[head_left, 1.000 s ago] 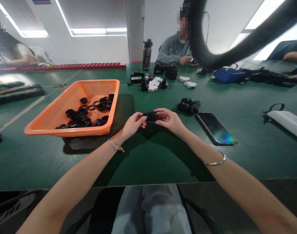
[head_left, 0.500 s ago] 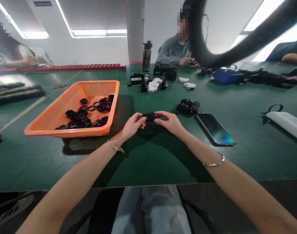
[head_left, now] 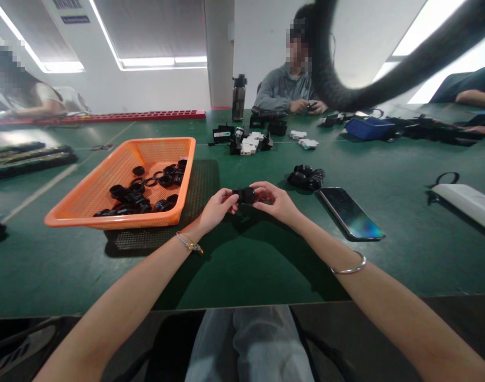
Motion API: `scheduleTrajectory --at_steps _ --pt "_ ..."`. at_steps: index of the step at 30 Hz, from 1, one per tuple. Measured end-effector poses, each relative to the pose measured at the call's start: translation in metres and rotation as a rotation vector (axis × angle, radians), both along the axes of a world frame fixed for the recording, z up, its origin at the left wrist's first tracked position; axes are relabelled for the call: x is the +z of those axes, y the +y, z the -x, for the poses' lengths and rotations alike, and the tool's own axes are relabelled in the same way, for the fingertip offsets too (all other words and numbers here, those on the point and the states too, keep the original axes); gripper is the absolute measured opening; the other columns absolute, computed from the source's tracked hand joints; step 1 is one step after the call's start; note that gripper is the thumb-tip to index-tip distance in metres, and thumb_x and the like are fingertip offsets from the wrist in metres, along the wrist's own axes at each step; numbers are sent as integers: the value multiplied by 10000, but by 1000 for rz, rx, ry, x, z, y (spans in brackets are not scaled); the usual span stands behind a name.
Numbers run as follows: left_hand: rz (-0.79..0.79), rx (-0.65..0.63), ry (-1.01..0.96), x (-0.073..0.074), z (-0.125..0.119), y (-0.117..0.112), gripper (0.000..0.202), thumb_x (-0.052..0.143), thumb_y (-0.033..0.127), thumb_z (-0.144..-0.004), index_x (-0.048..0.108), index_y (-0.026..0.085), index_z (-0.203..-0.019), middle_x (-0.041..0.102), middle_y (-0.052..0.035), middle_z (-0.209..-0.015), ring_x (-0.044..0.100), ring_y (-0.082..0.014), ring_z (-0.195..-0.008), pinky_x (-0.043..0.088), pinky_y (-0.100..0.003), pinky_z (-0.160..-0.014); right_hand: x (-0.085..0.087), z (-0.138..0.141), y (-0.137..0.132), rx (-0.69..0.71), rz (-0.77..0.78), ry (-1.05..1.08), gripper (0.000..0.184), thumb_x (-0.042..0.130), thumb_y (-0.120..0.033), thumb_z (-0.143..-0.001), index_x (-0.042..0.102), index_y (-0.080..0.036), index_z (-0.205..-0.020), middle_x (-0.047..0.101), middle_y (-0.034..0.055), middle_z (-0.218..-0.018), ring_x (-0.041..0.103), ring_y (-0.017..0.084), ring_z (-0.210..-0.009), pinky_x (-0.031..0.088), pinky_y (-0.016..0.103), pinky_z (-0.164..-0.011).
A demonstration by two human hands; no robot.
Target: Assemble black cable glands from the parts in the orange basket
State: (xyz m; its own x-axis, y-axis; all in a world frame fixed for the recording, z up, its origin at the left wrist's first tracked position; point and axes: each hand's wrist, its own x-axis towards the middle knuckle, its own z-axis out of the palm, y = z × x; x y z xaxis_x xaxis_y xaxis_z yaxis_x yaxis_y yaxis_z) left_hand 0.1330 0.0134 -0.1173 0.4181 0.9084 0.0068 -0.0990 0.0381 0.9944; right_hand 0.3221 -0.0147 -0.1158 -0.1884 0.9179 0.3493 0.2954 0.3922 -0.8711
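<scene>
Since the earlier frame, the fingertips of your right hand (head_left: 280, 206) have spread slightly wider around the right end of the black part (head_left: 246, 196), and the view has tipped so the bench (head_left: 242, 276) sits a touch lower. Your left hand (head_left: 218, 208) stays closed on the part's left end; whether your right presses on it or only touches loosely, I can't tell. It looks like a shift of grip on the same piece.

You hold the part over the bench, back from its near edge, past the right side of the orange basket (head_left: 115, 220). Inside the basket, black fittings (head_left: 133, 200) gather toward its near edge and right side, with thin black rings (head_left: 150, 185) nearer the middle. Toward the bench's far edge, the contents of the blue box (head_left: 369, 128) are unclear.
</scene>
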Motion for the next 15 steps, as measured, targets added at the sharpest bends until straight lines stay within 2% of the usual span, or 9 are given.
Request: scheduleTrajectory --at_steps 4,15 --pt "0 4 -1 1 0 0 129 603 207 -798 492 147 -773 547 66 -576 510 -45 -509 405 -178 -538 0 0 0 -4 15 -3 398 646 -282 -665 604 -220 -1056 690 19 -852 644 173 -756 516 350 -762" --pt "9 6 -6 1 1 0 103 581 178 -810 489 144 -780 546 66 -558 505 -48 -501 401 -180 -545 2 2 0 -59 13 -96 405 631 -351 -710 634 -187 -1080 695 29 -797 640 182 -695 524 352 -709"
